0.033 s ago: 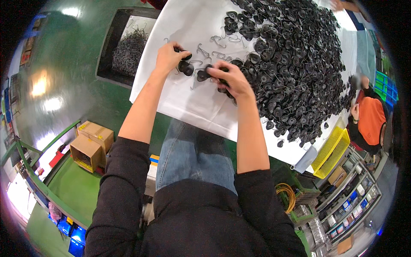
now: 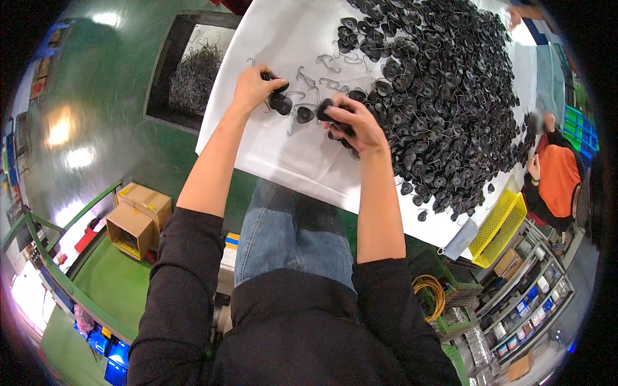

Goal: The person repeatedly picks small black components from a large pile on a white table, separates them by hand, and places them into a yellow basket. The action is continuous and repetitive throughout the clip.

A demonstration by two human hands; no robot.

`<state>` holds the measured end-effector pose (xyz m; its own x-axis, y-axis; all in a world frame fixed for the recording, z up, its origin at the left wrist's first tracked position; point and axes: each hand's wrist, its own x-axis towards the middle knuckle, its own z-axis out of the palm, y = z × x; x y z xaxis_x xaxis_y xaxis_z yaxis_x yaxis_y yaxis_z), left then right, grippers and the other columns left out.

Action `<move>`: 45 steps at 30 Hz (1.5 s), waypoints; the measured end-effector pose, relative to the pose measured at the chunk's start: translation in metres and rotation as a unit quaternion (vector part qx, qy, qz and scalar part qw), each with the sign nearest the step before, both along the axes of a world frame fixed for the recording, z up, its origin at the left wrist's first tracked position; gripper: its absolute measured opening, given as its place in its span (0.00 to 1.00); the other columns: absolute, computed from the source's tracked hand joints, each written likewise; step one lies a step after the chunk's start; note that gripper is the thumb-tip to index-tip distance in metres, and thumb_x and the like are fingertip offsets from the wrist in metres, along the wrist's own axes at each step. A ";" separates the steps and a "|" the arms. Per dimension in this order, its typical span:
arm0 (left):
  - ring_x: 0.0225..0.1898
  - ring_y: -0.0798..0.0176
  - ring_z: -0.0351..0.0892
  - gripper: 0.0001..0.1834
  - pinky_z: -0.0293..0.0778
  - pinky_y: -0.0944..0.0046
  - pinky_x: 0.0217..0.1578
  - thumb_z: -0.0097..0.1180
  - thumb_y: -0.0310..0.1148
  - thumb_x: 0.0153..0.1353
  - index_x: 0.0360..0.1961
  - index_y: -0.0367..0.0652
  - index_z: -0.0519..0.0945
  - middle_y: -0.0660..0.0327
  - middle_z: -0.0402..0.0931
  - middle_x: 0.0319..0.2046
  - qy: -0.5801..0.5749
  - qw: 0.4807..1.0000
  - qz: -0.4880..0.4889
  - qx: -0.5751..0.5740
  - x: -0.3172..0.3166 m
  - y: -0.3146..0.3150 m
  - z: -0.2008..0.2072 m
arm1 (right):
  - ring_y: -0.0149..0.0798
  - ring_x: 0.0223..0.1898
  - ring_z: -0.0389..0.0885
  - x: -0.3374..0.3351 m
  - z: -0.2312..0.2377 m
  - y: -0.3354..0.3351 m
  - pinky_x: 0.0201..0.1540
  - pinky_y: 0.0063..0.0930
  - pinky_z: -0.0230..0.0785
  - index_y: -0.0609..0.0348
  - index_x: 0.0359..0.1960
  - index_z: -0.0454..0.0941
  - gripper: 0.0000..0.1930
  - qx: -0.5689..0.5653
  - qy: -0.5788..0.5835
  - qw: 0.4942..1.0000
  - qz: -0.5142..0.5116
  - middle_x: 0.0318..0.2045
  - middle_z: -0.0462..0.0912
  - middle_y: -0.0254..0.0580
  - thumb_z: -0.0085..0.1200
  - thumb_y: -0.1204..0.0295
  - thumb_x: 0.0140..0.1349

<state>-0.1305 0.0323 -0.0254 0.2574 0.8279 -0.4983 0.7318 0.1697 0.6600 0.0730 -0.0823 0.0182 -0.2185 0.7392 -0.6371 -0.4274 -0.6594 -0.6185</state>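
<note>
My left hand (image 2: 253,89) is closed on a black suction cup (image 2: 278,83) over the left part of the white table. Another black cup (image 2: 280,103) lies just below its fingertips. To the right, my right hand (image 2: 357,125), slightly blurred, has its fingers wrapped round black suction cups (image 2: 327,110); how many is hidden. A single cup (image 2: 304,115) rests on the cloth between my hands. Loose bent wire hooks (image 2: 306,78) are scattered beyond and between them. A large heap of black suction cups with wire hooks (image 2: 438,109) covers the table right of my right hand.
A dark bin of wire hooks (image 2: 201,77) stands left of the white-covered table (image 2: 277,161). A yellow basket (image 2: 499,225) sits at the table's right edge, near a person in an orange vest (image 2: 557,180). Another person's hand (image 2: 515,16) shows at far right. Cardboard boxes (image 2: 138,219) stand lower left.
My right hand has shifted slightly to the right with a black suction cup, away from the single cup on the cloth. My left hand has barely moved.
</note>
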 end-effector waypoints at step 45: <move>0.34 0.58 0.73 0.08 0.69 0.60 0.42 0.58 0.22 0.48 0.31 0.40 0.74 0.60 0.73 0.29 -0.364 0.852 -0.129 0.355 0.184 -0.089 0.112 | 0.41 0.44 0.73 0.055 0.030 -0.023 0.45 0.38 0.67 0.55 0.39 0.72 0.16 0.139 0.260 0.824 -0.484 0.39 0.76 0.41 0.41 0.55 0.63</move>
<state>0.0531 -0.0567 0.0866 0.5025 0.7235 0.4733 0.0385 -0.5656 0.8238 0.1276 -0.1052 0.0481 0.3686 0.8290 -0.4206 -0.9249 0.2817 -0.2554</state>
